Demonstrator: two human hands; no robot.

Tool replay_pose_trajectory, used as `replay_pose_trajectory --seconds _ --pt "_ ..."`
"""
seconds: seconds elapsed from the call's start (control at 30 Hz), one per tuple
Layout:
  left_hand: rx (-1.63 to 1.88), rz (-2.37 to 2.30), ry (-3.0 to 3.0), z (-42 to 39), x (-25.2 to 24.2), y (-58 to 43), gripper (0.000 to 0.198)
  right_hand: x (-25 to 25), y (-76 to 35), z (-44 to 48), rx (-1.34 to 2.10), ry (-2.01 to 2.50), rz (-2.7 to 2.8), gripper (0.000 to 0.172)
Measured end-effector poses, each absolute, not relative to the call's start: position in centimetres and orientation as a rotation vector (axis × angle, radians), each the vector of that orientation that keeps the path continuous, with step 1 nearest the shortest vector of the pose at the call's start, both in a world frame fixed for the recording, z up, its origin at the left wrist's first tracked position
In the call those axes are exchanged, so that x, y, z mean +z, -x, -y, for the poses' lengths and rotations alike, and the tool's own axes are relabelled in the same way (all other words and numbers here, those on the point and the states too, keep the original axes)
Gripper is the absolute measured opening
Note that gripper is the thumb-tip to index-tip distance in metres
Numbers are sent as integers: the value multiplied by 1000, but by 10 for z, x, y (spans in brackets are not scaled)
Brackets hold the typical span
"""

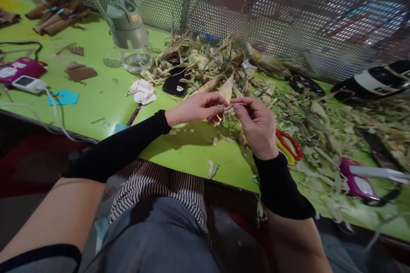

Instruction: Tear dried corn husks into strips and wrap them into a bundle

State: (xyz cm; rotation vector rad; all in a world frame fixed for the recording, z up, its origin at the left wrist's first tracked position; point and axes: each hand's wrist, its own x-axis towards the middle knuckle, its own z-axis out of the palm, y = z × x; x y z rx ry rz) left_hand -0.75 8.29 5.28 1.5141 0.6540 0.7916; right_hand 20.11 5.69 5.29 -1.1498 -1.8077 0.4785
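Observation:
My left hand (205,106) and my right hand (256,123) meet above the front part of the green table (192,149). Between their fingertips is a thin, pale dry husk strip (229,110), pinched from both sides; my fingers hide part of it. Right behind them a broad cream husk leaf (227,88) points upward. Scissors (289,147) with red and yellow handles lie beside my right wrist, their blades out of sight. Small pale scraps (212,168) are scattered on the table below my hands.
A heap of dry husks and shreds (205,57) runs along the perforated metal screen (224,4). A black phone (175,81), crumpled tissue (143,91) and water bottle (128,30) stand left of it. Farther out are brown rolled bundles (59,13), purple devices (358,181) and a black bottle (373,80).

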Motion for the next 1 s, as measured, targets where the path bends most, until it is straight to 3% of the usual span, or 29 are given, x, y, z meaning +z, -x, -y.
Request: replay_pose_trajectory --seconds 0.27,0.67,1.0 --pt "857 -771 -1241 -85 51 2 27 51 -199 -58 610 1269 1700 46" --pt "1005 -900 -1186 -82 56 -2 11 64 -189 -46 746 1259 2033 43" --pt "642 -696 -1267 -86 56 9 32 64 -192 -49 741 1296 2016 34"
